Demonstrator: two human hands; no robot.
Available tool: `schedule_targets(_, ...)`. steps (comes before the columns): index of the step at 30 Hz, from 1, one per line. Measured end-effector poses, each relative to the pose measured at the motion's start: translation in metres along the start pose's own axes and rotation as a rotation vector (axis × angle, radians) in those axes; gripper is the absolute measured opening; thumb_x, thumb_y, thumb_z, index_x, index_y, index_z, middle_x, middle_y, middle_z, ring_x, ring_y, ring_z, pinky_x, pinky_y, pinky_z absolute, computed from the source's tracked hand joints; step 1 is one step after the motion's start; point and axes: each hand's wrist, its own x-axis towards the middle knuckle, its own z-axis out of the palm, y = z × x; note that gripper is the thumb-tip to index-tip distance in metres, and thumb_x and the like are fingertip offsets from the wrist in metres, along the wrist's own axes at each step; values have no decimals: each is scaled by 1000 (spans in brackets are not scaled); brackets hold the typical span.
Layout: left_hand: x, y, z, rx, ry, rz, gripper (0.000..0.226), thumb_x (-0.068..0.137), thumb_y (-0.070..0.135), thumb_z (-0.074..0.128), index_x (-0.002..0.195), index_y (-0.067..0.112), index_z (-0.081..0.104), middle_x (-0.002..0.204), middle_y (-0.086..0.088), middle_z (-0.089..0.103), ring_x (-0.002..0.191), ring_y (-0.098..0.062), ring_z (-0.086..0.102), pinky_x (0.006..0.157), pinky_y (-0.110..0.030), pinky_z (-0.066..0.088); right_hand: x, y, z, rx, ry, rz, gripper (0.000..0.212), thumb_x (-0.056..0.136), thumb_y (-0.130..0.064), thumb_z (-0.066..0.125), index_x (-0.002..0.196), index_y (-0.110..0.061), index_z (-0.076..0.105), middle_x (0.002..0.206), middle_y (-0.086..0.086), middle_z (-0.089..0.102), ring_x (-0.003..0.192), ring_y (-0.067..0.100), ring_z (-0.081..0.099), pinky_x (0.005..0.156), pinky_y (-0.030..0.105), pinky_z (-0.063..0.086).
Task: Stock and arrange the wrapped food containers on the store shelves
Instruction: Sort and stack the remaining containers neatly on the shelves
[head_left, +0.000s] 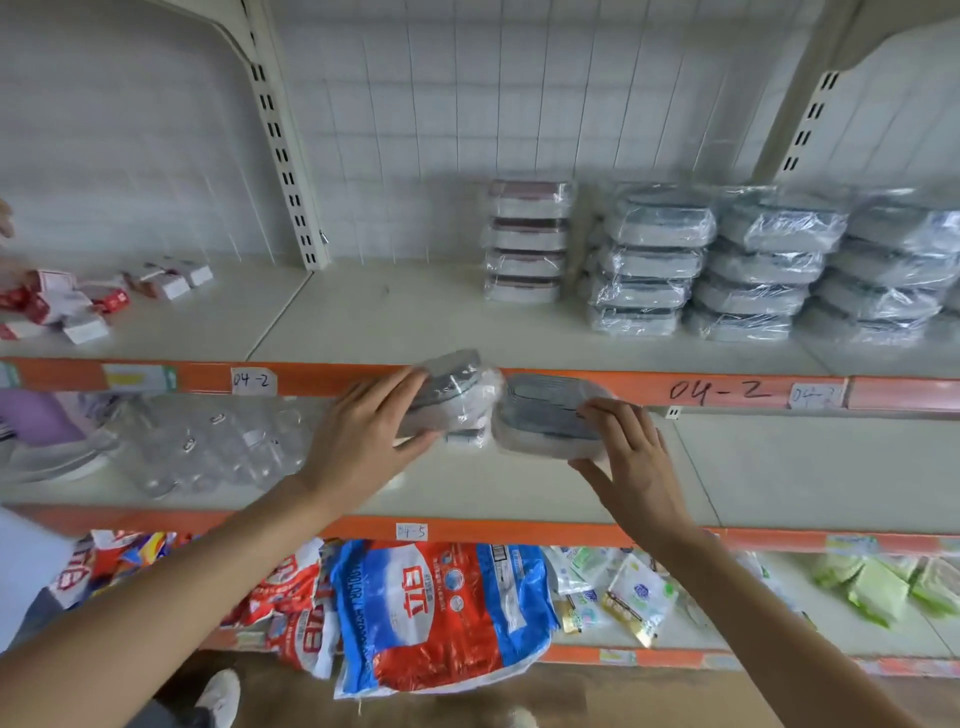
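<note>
Head view: both hands are raised in front of the orange shelf edge (571, 382). Her left hand (363, 431) grips a wrapped grey-lidded container (457, 395), tilted; the right hand (631, 457) holds a second wrapped container (545, 415) just beside it. On the upper shelf (389, 317) behind stand stacks of wrapped containers (753, 270), four high.

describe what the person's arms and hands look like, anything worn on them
Both forearms are bare up to the frame's edge, no sleeves showing. The left hand and right hand wear no gloves, and no rings, watch or bracelet are visible. Nails look short and unpainted.
</note>
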Motion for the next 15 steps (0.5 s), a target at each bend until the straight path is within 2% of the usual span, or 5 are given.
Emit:
schedule_targets(3,29,-6,-4,13,88,-56,54,73,34,77,109,-4,66,106,-15,69,89,-29,69,79,-37,55,24,3,-11,5,16,-57,52,68,-10,82,114,-2,60,117,12,59,109,28,47,87,47,48)
schedule_targets(5,48,-13,2,51,67,-73,58,62,28,87,107,-3,67,103,-15,69,86,-30,68,77,-39,55,45,9,-12,6,2,-45,51,72,-12,79,118,-3,58,122,9,56,113,31,49,91,46,46)
schedule_targets(7,64,-23,16,87,-42,-109,60,59,27,89,106,-2,66,101,-14,69,86,-31,68,77,-39,54,71,17,-6,1,-31,-7,51,77,-16,74,123,-7,54,126,4,52,118,26,45,94,40,41)
schedule_targets(11,80,-45,60,208,-259,-228,55,71,34,79,115,7,62,109,-8,65,99,-29,61,86,-37,45,123,35,25,-90,-163,-11,53,84,-24,66,132,-17,44,131,-5,42,122,18,35,100,29,29)
schedule_targets(15,109,-68,100,268,-453,-267,60,78,51,67,127,20,49,126,1,48,117,-19,44,97,-32,34,164,46,55,-113,-254,-55,43,85,-18,61,124,-18,42,128,-4,40,118,17,36,100,30,35)
